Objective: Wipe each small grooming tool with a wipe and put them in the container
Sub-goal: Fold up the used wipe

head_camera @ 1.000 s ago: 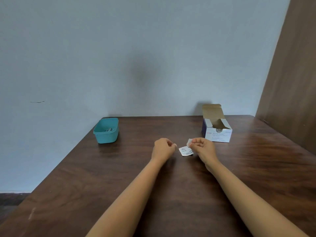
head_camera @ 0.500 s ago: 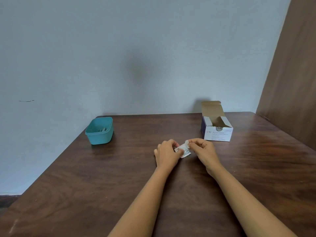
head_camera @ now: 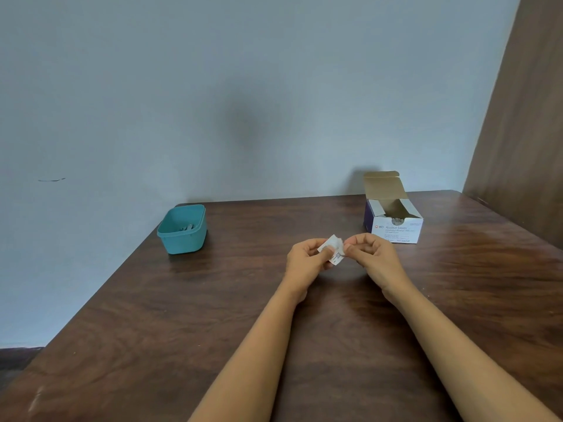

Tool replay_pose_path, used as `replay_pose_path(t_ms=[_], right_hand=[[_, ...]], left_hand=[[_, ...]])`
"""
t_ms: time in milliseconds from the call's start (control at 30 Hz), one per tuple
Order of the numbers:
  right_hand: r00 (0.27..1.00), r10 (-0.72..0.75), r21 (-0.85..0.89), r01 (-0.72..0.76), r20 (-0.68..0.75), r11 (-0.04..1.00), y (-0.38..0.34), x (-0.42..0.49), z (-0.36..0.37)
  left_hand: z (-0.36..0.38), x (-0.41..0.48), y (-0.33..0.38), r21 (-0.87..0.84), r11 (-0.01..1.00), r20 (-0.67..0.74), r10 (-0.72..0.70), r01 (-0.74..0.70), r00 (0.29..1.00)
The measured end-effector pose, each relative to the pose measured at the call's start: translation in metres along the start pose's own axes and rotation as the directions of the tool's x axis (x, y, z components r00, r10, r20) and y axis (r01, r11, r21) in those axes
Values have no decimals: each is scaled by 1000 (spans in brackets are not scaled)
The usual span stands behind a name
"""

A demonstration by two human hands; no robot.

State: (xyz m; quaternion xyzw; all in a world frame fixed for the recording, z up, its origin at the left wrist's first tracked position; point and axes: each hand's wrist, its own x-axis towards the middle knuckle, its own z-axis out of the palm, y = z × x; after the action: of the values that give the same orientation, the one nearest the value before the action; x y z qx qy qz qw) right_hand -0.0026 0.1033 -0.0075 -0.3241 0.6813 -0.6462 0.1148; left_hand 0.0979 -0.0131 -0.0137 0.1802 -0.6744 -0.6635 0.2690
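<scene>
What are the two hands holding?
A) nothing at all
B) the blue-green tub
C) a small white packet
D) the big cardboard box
C: the left hand and the right hand both pinch the small white packet between them, while the teal tub and the open box stand apart on the table, untouched.

The table (head_camera: 152,330) is dark wood, smooth with a faint gloss. The tub (head_camera: 182,237) is smooth matt plastic. The box (head_camera: 396,232) is printed cardboard, raw brown inside, and the packet (head_camera: 333,249) looks like matt white paper.
</scene>
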Motion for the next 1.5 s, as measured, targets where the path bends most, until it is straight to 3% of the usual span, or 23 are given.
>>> replay_pose_path(t_ms=[300, 700, 867, 1000, 1100, 1500], right_hand=[[997, -68, -117, 71, 25, 991, 4, -1, -3], [994, -109, -240, 102, -13, 965, 0, -3, 2], [994, -68, -152, 54, -84, 987, 4, -2, 2], [996, 89, 68, -89, 9, 994, 0, -5, 4], [990, 137, 129, -141, 35, 982, -1, -6, 3], [1000, 6, -5, -6, -25, 1000, -3, -7, 4]], left_hand=[[-7, -4, 6, -77, 997, 187, -10, 25, 982], [-6, 0, 3, -74, 996, 84, -51, 58, 995], [-5, -2, 5, -134, 989, 61, -50, 58, 997], [-5, -3, 5, -147, 988, 79, -32, 44, 996], [-6, -4, 7, -129, 991, 98, -33, 45, 995], [-6, -5, 10, -137, 988, 133, -45, 64, 990]])
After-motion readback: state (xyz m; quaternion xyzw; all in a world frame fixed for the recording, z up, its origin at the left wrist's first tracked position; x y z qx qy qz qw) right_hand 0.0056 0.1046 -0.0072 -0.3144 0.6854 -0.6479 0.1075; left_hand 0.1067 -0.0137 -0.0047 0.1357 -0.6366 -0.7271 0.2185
